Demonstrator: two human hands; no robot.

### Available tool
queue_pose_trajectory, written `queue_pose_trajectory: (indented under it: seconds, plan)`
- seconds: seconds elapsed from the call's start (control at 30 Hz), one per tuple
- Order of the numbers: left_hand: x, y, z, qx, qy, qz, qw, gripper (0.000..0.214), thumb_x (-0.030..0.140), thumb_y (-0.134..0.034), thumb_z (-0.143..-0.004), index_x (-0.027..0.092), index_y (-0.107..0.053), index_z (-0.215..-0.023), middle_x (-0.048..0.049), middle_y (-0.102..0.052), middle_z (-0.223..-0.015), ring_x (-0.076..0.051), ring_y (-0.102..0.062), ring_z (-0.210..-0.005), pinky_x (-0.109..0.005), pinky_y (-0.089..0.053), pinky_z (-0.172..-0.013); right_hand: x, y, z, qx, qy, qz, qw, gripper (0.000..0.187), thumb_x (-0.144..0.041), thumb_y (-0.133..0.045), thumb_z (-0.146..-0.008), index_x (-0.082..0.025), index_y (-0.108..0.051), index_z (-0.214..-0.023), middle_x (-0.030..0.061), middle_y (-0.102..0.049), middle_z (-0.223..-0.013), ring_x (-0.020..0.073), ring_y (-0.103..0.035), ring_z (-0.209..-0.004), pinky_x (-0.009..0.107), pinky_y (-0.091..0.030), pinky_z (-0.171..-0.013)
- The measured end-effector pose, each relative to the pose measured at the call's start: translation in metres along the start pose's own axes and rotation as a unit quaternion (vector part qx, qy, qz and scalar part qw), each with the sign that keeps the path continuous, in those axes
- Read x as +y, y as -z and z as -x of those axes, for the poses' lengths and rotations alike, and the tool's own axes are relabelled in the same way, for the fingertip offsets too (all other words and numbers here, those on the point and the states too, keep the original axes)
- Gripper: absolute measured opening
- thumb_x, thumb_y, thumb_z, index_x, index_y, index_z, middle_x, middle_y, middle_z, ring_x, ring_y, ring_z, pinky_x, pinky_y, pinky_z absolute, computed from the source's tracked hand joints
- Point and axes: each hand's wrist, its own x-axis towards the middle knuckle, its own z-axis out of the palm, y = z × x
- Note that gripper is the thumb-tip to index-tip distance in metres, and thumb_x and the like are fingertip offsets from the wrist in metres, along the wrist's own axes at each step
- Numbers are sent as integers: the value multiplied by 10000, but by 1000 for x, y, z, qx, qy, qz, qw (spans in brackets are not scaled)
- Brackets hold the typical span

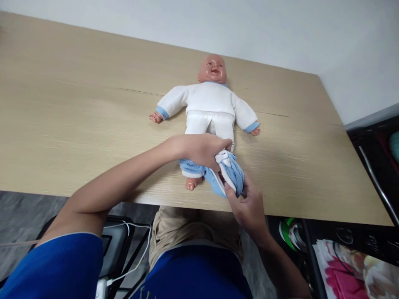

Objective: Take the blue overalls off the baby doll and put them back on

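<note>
A baby doll (210, 99) lies on its back on the wooden table, head towards the wall, in a white top with light-blue cuffs and white trousers. Blue terry cloth with white trim, apparently a small garment (235, 172), is bunched around its lower legs. One bare foot (193, 182) sticks out of the trimmed opening on the left; the other foot is largely hidden. My left hand (202, 148) reaches across the doll's legs, its fingers closed on the upper edge of the cloth. From below, my right hand (249, 205) grips the same bunched part between thumb and fingers.
The wooden table (93, 120) stretches to both sides, its front edge close to my body. A white wall (264, 29) stands behind it. Below right are a green-rimmed roll (288, 234) and a pink cloth item (343, 278). A white cable (140, 255) hangs at lower left.
</note>
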Motion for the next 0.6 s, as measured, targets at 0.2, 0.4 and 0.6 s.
queue_pose_trajectory:
  seconds: [0.2, 0.4, 0.6]
  plan:
    - [5, -6, 2, -14, 36, -19, 999, 797, 332, -943, -777, 202, -665, -1513, 10, -674, -811, -291, -631, -777, -361, -458, -792, 14, -8, 8, 126, 97, 187, 969, 158, -257, -782, -923, -315, -647, -982, 88, -757, -984, 367, -720, -957, 565, -667, -881]
    - [-7, -15, -5, -22, 9, 31, 999, 760, 395, -923, -749, 260, -584, -1416, 71, -592, -783, -255, -611, -736, -341, -445, -739, 26, -12, 9, 84, -7, 70, 994, 338, -286, -739, -930, -256, -725, -1266, 118, -812, -1194, 369, -796, -1102, 547, -691, -986]
    - [-23, -20, -3, -17, -107, 167, 980, 683, 378, -863, -811, 274, -413, -1315, -12, -741, -1036, -259, -736, -898, -365, -549, -801, 40, -10, -5, 32, -79, -141, 986, 402, -340, -751, -1014, -254, -760, -1406, 126, -906, -1326, 341, -871, -1203, 475, -747, -1023]
